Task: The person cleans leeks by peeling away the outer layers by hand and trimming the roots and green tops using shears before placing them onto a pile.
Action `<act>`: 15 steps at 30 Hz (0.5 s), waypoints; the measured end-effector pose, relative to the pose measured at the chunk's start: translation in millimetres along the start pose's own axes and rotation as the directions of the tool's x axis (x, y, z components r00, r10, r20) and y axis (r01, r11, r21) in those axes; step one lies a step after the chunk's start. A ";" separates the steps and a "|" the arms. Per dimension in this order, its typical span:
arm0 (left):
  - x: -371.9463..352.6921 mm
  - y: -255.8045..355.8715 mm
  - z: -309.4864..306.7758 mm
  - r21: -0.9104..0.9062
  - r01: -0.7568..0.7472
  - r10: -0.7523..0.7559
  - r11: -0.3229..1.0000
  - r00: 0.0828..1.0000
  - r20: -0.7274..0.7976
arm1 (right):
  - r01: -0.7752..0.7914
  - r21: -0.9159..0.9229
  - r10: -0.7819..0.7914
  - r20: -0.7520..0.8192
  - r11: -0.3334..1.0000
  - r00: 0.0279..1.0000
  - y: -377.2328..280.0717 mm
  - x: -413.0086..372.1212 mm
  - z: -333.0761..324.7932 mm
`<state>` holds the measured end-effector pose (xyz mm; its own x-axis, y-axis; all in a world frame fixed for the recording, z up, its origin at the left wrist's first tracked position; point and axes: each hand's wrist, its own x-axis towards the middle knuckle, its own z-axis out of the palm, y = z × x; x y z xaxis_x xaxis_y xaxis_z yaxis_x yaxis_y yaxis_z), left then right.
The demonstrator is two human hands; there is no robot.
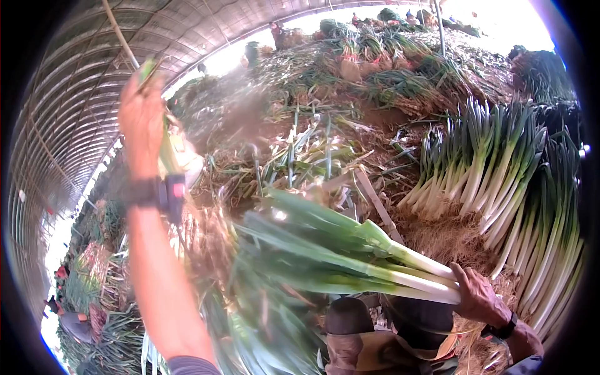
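Observation:
My right hand (480, 295) is closed round the white lower ends of several long green onions (406, 278), held across my lap with their green leaves pointing left. The leaf ends are blurred by motion. My left hand (142, 109) is raised high on the left, smeared by motion, its fingers closed on a strip of green onion leaf (167, 147) that shows above and below the fist. A loose mass of green leaves (262, 331) lies below, between my left forearm and my legs.
Upright bundles of cleaned green onions (481, 156) stand at the right, with more leaning stalks (550, 231) beside them. A wooden stick (378, 203) lies ahead. Stripped leaves (306, 150) litter the soil. Piled bundles (387, 53) and other people are farther off. A person (76, 325) is at lower left.

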<state>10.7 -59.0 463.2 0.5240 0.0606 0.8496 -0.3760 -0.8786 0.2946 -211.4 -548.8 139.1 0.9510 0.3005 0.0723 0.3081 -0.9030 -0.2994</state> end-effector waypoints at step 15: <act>-290.6 -43.5 81.6 -0.122 0.658 -0.591 0.743 0.730 0.344 | -0.315 0.458 0.101 0.432 0.831 0.896 33.9 24.0 -19.2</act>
<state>-62.9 -77.0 167.8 0.8677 0.3999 0.2954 -0.0273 -0.5549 0.8315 -177.6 -578.1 148.9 0.8726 0.3110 -0.3767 -0.0542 -0.7048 -0.7074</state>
